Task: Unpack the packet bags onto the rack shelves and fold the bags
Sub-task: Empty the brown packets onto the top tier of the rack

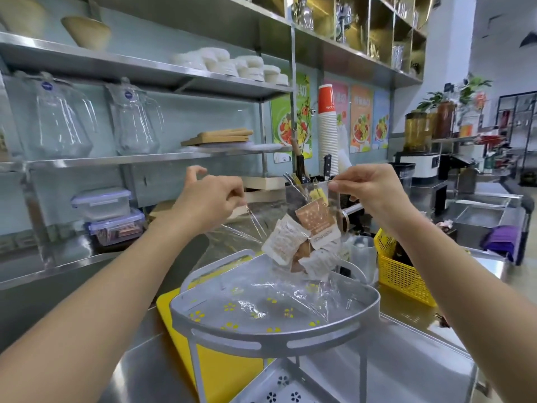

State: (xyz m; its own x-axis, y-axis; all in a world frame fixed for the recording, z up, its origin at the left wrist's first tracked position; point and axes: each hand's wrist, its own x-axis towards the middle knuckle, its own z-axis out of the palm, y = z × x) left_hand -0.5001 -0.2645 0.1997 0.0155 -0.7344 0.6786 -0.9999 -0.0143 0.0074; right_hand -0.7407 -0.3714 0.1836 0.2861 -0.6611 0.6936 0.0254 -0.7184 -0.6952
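A clear plastic bag (247, 225) is stretched between my hands above the grey corner rack (279, 338). My left hand (209, 199) pinches its left upper edge and my right hand (369, 190) pinches its right upper edge. Several small packets (302, 237), white and brown, hang in a cluster inside the bag just above the rack's top shelf. Another crumpled clear bag (290, 301) lies on that top shelf, which has flower-shaped cut-outs. A lower shelf (279, 388) of the rack shows beneath.
The rack stands on a yellow board (180, 330) on a steel counter. A yellow basket (404, 274) and a clear measuring jug (363, 251) sit close on the right. Steel wall shelves on the left carry glass jugs (61, 120), lidded boxes (110, 213) and wooden boards.
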